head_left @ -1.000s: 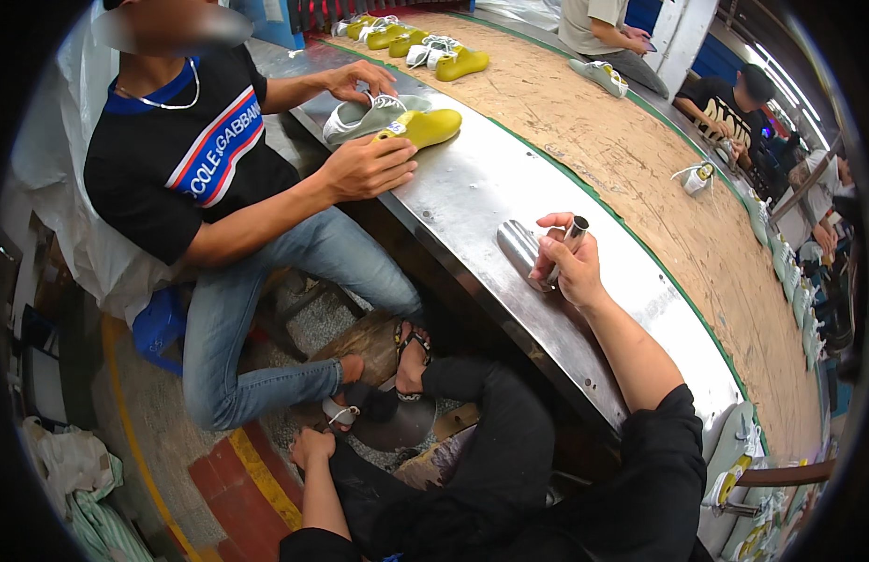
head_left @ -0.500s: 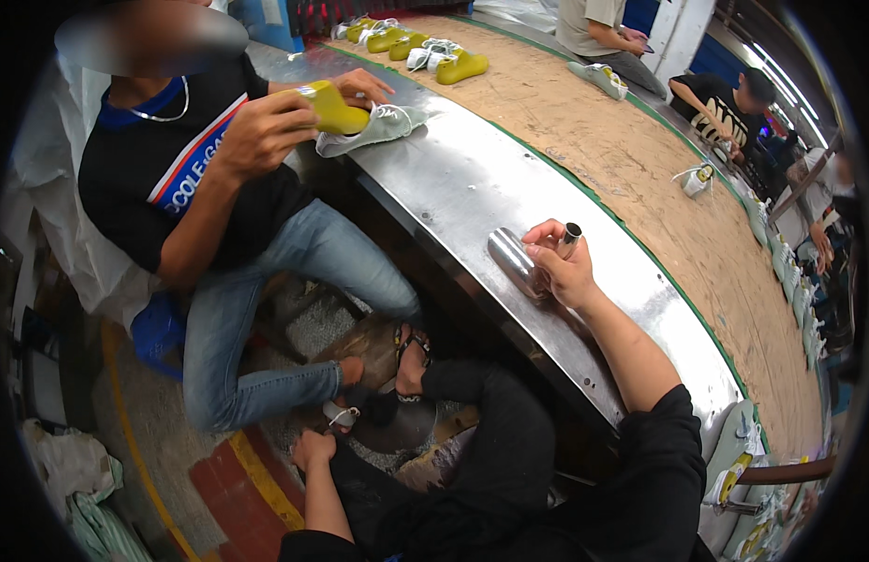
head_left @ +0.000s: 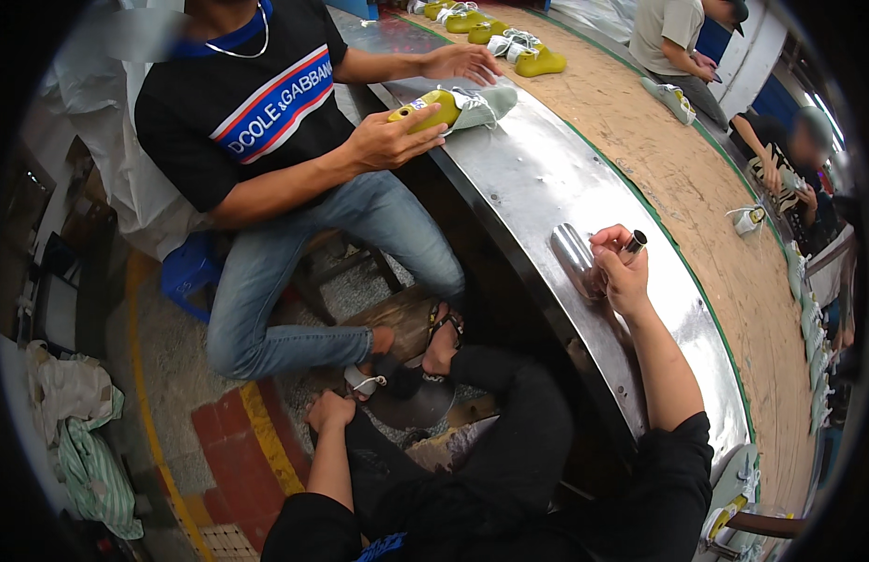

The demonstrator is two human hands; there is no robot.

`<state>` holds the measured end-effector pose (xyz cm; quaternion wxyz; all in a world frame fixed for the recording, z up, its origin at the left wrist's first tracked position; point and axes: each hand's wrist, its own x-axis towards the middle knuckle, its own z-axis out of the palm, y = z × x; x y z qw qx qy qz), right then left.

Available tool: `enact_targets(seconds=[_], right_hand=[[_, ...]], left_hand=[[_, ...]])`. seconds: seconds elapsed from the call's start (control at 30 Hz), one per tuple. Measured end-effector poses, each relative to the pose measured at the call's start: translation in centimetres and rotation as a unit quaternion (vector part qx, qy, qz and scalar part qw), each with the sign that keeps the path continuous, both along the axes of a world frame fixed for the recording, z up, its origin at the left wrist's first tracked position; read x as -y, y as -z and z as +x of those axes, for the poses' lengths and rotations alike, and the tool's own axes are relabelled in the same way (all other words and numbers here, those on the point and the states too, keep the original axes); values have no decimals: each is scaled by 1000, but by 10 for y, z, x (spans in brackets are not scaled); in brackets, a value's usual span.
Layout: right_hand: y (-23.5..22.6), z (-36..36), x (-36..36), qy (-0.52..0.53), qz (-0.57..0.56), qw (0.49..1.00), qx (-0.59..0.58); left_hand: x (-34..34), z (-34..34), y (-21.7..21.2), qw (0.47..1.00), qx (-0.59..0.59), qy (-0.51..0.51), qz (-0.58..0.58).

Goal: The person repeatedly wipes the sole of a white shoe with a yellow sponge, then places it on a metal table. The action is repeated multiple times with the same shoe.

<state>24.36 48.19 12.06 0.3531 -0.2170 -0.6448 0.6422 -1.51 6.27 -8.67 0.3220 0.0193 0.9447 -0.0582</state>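
Observation:
My right hand (head_left: 622, 274) rests on the metal bench top (head_left: 523, 178), its fingers wrapped round a short metal tube (head_left: 636, 242) with a dark open end. Against those fingers, a larger bright rounded metal piece (head_left: 571, 251) lies on the bench; I cannot tell whether it is joined to the tube. Down at the left, my left hand (head_left: 331, 410) lies on my knee, fingers loosely bent over it and nothing visible in them. Across from me, a co-worker's hand (head_left: 397, 139) grips a yellow shoe last (head_left: 432, 110) set in a pale grey-green shoe (head_left: 486, 106).
Yellow lasts (head_left: 540, 62) and white-laced shoes stand along the far part of the brown board (head_left: 659, 150). More shoes line its right edge. The co-worker's knee (head_left: 434, 281) is close to the bench. A blue stool (head_left: 189, 272) stands behind them. Other people sit beyond the board.
The view has shifted, so the scene sits further right. The co-worker's yellow last has gone from tilted up to lying lower in the shoe. My right hand keeps its place on the bench.

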Motion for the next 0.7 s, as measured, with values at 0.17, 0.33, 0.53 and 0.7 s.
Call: enact_targets(seconds=[0.17,0.33,0.53,0.7], right_hand=[[1,-1,-2,-3,20,1000,8],[-1,-3,-3,-2,15,1000,10],[-1,-4,-1,-1,14,1000,10],[1,-3,-3,0,23,1000,8]], left_hand=[[-1,-1,-3,1000,6,-2,-1],[-3,-3,-2,1000,15,-1,-3],[0,-3,-1,1000,15,2,2],[1,-3,-1,1000,7,3,8]])
